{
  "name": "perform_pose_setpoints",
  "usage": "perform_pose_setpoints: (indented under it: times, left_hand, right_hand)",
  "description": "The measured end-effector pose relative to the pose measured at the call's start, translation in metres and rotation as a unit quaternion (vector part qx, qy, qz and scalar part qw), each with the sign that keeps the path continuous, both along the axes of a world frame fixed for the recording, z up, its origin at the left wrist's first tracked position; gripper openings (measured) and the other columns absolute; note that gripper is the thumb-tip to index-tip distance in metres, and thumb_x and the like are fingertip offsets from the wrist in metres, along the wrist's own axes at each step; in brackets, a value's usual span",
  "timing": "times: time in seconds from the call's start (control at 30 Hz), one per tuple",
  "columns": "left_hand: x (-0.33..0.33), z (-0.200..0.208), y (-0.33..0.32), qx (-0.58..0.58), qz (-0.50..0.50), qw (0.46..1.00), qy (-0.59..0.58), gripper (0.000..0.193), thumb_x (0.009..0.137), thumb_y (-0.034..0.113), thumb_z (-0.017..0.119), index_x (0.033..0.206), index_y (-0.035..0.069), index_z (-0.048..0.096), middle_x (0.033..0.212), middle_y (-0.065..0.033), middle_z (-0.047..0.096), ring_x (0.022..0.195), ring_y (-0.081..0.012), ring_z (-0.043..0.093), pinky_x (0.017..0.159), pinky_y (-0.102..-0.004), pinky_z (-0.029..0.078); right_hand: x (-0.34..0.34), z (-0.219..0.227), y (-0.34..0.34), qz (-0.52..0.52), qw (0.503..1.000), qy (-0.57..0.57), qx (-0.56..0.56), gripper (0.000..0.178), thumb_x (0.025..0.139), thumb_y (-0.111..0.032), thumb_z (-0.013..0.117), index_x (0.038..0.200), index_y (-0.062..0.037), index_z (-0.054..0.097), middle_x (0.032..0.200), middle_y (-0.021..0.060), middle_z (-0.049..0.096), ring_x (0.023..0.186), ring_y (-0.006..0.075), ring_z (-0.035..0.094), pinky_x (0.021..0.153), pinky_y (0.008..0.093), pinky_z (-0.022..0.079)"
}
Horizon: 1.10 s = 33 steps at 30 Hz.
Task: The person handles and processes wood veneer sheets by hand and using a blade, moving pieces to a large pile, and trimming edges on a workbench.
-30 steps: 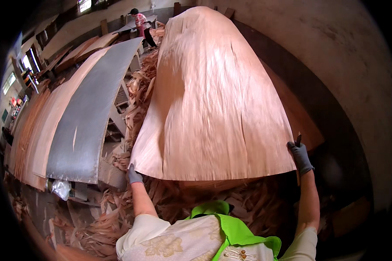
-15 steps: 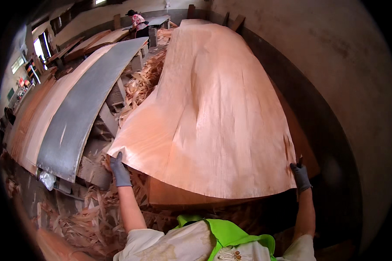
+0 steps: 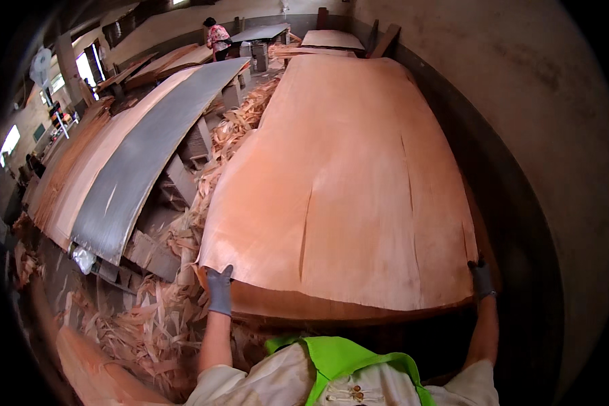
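Note:
A large, thin sheet of wood veneer (image 3: 358,183), pinkish tan with a few dark lengthwise splits, stretches away from me over a darker wooden stack (image 3: 271,302). At the sheet's near left corner, my left hand (image 3: 220,287), in a grey glove, is closed on the edge with the thumb on top. My right hand (image 3: 482,279), gloved in dark grey, is at the near right corner; its fingers are partly hidden at the edge and seem to pinch it. Between the hands the near edge sags slightly above the stack.
Left of me stands a long bench with a grey board (image 3: 152,152) and pale veneer sheets (image 3: 108,159) on block supports (image 3: 152,256). Veneer scraps (image 3: 149,331) heap on the floor between. A wall (image 3: 521,88) runs along the right. A person (image 3: 216,39) works at the far benches.
The veneer sheet, rippled and raised before, now lies flatter and lower over the stack. My left hand has shifted right and down with its corner; my right hand has moved slightly right.

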<state>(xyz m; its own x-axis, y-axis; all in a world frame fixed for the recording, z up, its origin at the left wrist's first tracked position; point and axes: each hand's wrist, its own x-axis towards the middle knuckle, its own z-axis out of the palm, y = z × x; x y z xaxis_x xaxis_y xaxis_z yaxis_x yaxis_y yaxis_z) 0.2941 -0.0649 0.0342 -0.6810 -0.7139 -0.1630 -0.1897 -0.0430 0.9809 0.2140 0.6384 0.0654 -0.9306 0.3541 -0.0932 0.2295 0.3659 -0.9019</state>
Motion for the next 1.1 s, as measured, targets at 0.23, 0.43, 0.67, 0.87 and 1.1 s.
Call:
perform_pose_setpoints:
  times: [0.23, 0.43, 0.67, 0.87, 1.1]
  left_hand:
    - [0.025, -0.103, 0.049, -0.118, 0.014, 0.993, 0.003, 0.05, 0.075, 0.007, 0.069, 0.112, -0.01, 0.04, 0.095, -0.0125, 0.055, 0.079, -0.018, 0.054, 0.062, -0.0319, 0.048]
    - [0.033, -0.113, 0.124, 0.136, 0.069, 0.988, -0.024, 0.049, 0.078, 0.004, 0.064, 0.119, -0.001, 0.039, 0.095, -0.0102, 0.053, 0.079, -0.0201, 0.055, 0.057, -0.0309, 0.047]
    - [0.056, -0.179, 0.076, 0.339, 0.094, 0.922, 0.16, 0.038, 0.084, 0.01, 0.057, 0.119, 0.002, 0.044, 0.104, -0.0138, 0.057, 0.092, -0.0295, 0.058, 0.079, -0.0422, 0.049]
    - [0.03, -0.197, 0.032, 0.301, 0.198, 0.91, 0.204, 0.046, 0.085, 0.013, 0.057, 0.126, -0.003, 0.042, 0.123, -0.0147, 0.051, 0.105, -0.029, 0.054, 0.094, -0.0395, 0.043]
    - [0.008, -0.192, 0.026, -0.105, 0.234, 0.966, -0.002, 0.053, 0.081, 0.005, 0.061, 0.127, -0.008, 0.04, 0.122, -0.015, 0.052, 0.104, -0.024, 0.053, 0.091, -0.0316, 0.041]
  right_hand:
    - [-0.013, -0.001, 0.054, -0.024, 0.99, -0.118, 0.07, 0.055, 0.084, -0.023, 0.06, 0.129, 0.0036, 0.042, 0.129, 0.0183, 0.048, 0.113, 0.0297, 0.05, 0.095, 0.0356, 0.039]
    - [-0.03, -0.047, 0.129, 0.015, 0.99, -0.116, 0.084, 0.058, 0.084, -0.018, 0.059, 0.132, 0.005, 0.038, 0.131, 0.0171, 0.047, 0.116, 0.0273, 0.048, 0.095, 0.0328, 0.039]
    - [-0.025, -0.079, 0.164, 0.017, 0.971, -0.155, 0.182, 0.053, 0.084, -0.022, 0.057, 0.13, 0.0025, 0.043, 0.132, 0.0158, 0.047, 0.112, 0.0259, 0.052, 0.09, 0.034, 0.042]
    - [-0.044, -0.047, 0.134, 0.005, 0.951, -0.219, 0.219, 0.05, 0.087, -0.028, 0.055, 0.126, 0.002, 0.047, 0.125, 0.0176, 0.053, 0.107, 0.0284, 0.054, 0.088, 0.0379, 0.044]
    - [-0.06, -0.091, 0.149, 0.004, 0.974, -0.15, 0.17, 0.052, 0.089, -0.027, 0.051, 0.131, 0.0032, 0.043, 0.126, 0.018, 0.052, 0.106, 0.0246, 0.054, 0.087, 0.032, 0.042]
